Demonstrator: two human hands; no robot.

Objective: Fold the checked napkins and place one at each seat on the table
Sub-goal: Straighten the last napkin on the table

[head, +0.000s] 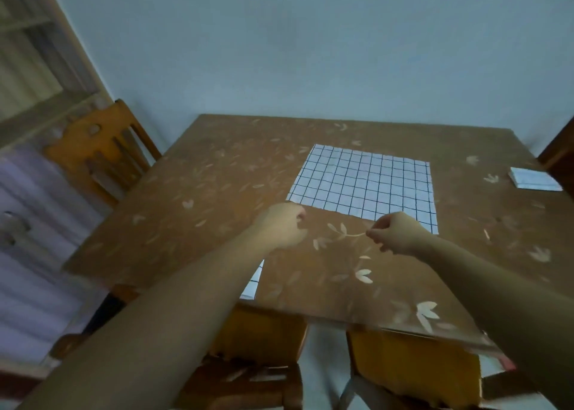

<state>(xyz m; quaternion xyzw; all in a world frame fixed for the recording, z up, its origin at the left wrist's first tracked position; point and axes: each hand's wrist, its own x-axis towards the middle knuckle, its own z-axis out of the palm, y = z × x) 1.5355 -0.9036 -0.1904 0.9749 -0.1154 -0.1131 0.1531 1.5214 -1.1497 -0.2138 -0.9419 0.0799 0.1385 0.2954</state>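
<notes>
Head view, and the whole frame is soft with blur. Biggest thing out here is the table (pixel 217 192), square, under a brown cover printed with pale leaf sprigs. Its near right corner disappears behind the right forearm.

Chairs next, and I count three in orange-brown wood. There's a slat-backed chair (pixel 99 148) at the far left side. Then there's a left near chair (pixel 257 332) and a right near chair (pixel 413 360) under the near edge, both cut by the bottom of the frame and partly behind the arms. A dark brown sliver (pixel 559 153) at the right border is cut off; can't tell what it is.

Napkins now: three in view, all white cloth with a thin dark grid. The open napkin (pixel 363 183) lies flat and square around the middle of the table.

Both hands sit at its near edge, well apart, fingers curled in. The left hand (pixel 284 228) is balled up right at the near left corner. The right hand (pixel 396 232) is farther along the same edge, thumb and fingertip pinched together by the hem and covering a bit of it. Is there cloth in either grip? Too blurred, cannot tell.

Smaller: the folded napkin (pixel 535 180), a neat rectangle near the table's right edge.

Smallest: the third napkin (pixel 253 280), just a strip at the near edge, mostly hidden under the left forearm.
</notes>
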